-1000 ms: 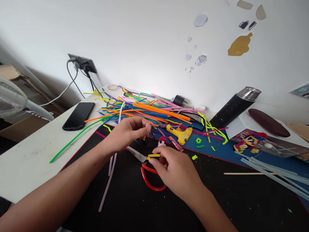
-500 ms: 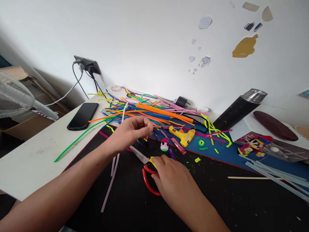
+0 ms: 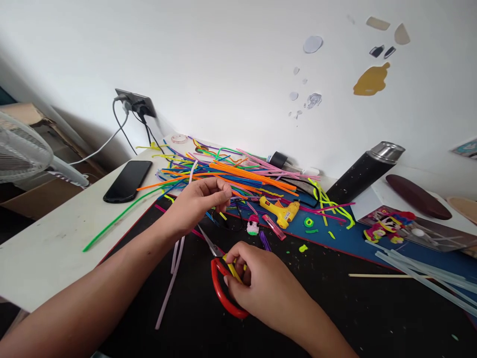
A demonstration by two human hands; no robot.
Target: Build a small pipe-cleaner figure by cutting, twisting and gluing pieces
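Head view: wall behind, white desk (image 3: 55, 243) in front, black mat (image 3: 194, 313) across the middle.
Pipe cleaner heap (image 3: 253, 174): many colours, spread along the back of the desk, beyond both hands.
Right hand (image 3: 257, 283): low over the mat, fingers curled, small gap between thumb and forefinger; at the scissors' handles and a yellow strip, firm grip on either impossible to tell.
Left hand (image 3: 206, 199): higher, near the heap, thumb and fingertips brought close together; cannot tell whether holding anything.
Scissors (image 3: 216, 277): red-handled, partly hidden by the right hand, blades pointing up toward the left hand.
Smartphone (image 3: 127, 182): dark screen up, on the desk at left.
Glue gun (image 3: 285, 214): yellow, lying beyond the right hand.
Pink-and-white figurine (image 3: 253, 227): upright, between glue gun and right hand.
Yellow strip (image 3: 233, 271): beside the right thumb, near the scissors' handles.
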